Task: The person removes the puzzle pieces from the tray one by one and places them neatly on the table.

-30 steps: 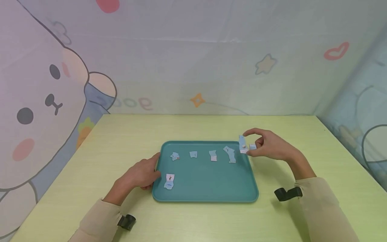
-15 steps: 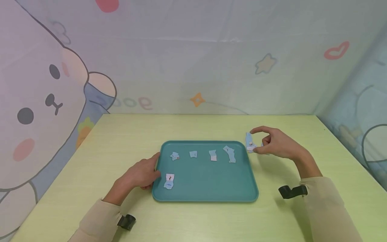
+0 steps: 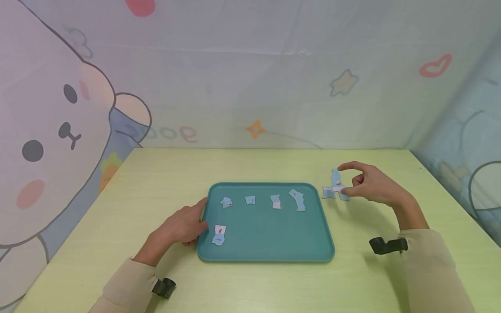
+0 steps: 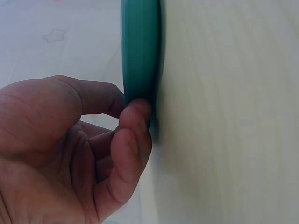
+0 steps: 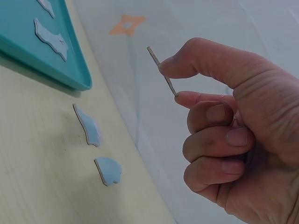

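In the head view, my right hand (image 3: 375, 184) pinches a light blue and white puzzle piece (image 3: 336, 178) between thumb and index finger, above the table right of the tray. Seen edge-on in the right wrist view, this thin piece (image 5: 153, 55) is clear of the table, the other fingers curled into the palm. My left hand (image 3: 184, 224) holds the left rim of the teal tray (image 3: 266, 261), thumb over the rim; in the left wrist view fingertips (image 4: 135, 112) sit against its outer side. Beneath the held piece lie two more puzzle pieces, one of them (image 3: 328, 193) at left.
On the tray are several puzzle pieces: a row along the back, including a long one (image 3: 298, 201), and one with a small picture (image 3: 219, 235) at front left. The pale yellow table (image 3: 266, 287) meets a printed cloth backdrop (image 3: 250, 78) behind.
My right hand has moved right with the puzzle piece, from over the tray's right rim to above the table pieces, exposing more of them. The left hand and tray have not moved.
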A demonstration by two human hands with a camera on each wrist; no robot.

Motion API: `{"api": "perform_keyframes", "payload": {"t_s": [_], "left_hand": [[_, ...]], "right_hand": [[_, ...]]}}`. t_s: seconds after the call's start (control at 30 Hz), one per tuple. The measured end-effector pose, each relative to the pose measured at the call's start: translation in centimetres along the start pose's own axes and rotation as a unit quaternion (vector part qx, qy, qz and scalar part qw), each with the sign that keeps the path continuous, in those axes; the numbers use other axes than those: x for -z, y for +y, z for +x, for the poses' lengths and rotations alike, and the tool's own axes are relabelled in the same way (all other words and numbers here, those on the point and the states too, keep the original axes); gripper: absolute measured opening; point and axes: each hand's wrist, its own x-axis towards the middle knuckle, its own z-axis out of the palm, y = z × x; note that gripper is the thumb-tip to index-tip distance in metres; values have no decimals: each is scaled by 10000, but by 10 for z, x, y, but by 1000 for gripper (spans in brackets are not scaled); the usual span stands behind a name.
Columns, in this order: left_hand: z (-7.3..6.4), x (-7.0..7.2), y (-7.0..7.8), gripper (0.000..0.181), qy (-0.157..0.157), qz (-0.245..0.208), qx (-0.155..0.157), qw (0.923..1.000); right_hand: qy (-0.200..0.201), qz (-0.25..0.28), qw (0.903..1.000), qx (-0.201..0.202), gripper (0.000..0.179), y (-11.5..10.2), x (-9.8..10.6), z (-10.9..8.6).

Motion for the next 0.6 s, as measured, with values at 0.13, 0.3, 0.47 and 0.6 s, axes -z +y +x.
{"api": "perform_keyframes", "payload": {"t_s": [0.13, 0.3, 0.47, 0.6], "left_hand": [[1, 0, 0, 75, 20, 0, -24, 10000], [0, 0, -1, 75, 14, -14, 0, 10000], [0, -1, -1, 75, 17, -16, 14, 10000], [0, -1, -1, 75, 45, -31, -30, 10000]], "right_hand": [[33, -19, 10000, -48, 64, 6, 3, 0], [51, -42, 9999, -92, 65, 14, 7, -1], [110, -107, 9998, -150, 66, 21, 11, -3], [140, -59, 9997, -216, 66, 24, 14, -6]]}}
